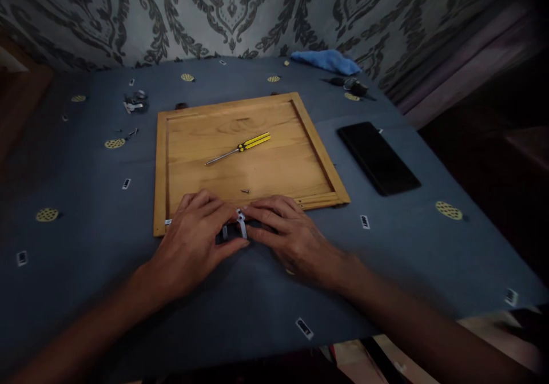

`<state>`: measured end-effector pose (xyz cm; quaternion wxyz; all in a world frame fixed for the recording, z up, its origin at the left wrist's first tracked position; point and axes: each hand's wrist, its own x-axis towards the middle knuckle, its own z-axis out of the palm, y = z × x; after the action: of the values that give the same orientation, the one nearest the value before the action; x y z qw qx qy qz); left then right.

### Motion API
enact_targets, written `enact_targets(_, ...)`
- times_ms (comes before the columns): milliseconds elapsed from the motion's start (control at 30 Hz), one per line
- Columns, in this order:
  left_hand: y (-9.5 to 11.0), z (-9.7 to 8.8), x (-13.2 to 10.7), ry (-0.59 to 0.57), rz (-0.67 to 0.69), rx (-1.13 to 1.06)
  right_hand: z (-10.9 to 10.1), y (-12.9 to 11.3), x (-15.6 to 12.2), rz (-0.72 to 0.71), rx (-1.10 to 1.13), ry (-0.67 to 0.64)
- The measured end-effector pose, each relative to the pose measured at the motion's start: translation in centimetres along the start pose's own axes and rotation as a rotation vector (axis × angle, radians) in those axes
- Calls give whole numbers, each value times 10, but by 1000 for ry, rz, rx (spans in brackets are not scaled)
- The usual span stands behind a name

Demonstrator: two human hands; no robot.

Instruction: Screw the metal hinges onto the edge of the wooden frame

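Observation:
A framed wooden panel [206, 178] lies flat on the cloth-covered table. At its near edge, my left hand [191, 238] grips a small metal hinge [242, 224] between thumb and fingers. My right hand [287, 232] closes on the same hinge from the other side, fingertips at its metal arm. Part of the hinge is hidden behind the fingers. A screwdriver [254, 141] with a yellow and black handle rests on the panel, its tip toward the left. Nearer to my hands, a small screw [245, 190] lies on the wood.
A black phone [378, 158] lies right of the panel. Behind it are a dark tool-like object [351, 84] and a blue cloth [326, 61]. Left of the panel sit metal hinge pieces [136, 102] and loose screws [134, 131]. A patterned curtain [231, 15] hangs along the back.

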<state>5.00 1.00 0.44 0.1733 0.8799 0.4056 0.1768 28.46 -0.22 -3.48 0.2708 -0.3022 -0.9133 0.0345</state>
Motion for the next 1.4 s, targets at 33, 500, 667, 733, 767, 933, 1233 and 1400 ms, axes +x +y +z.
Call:
enact_targets(33, 0, 0, 0, 1, 2, -1, 0, 0, 0, -3, -3, 10)
enact_targets(500, -2, -1, 1, 13, 41, 8, 0, -1, 0, -1, 49, -14)
enact_targets(667, -2, -1, 0, 10, 51, 32, -1, 0, -1, 4, 13, -18)
enact_targets(733, -1, -1, 0, 10, 55, 31, -1, 0, 0, 3, -3, -16)
enact_targets(767, -1, -1, 0, 10, 56, 29, -1, 0, 0, 5, -4, -22)
enact_targets(933, -1, -1, 0, 16, 69, 29, -1, -1, 0, -7, 13, 1)
enact_targets(1233, -2, -1, -1, 22, 64, 33, -4, 15, 13, 224, 246, 206)
enact_targets(1400, -3, 0, -2, 34, 71, 31, 2, 23, 25, 333, 249, 115)
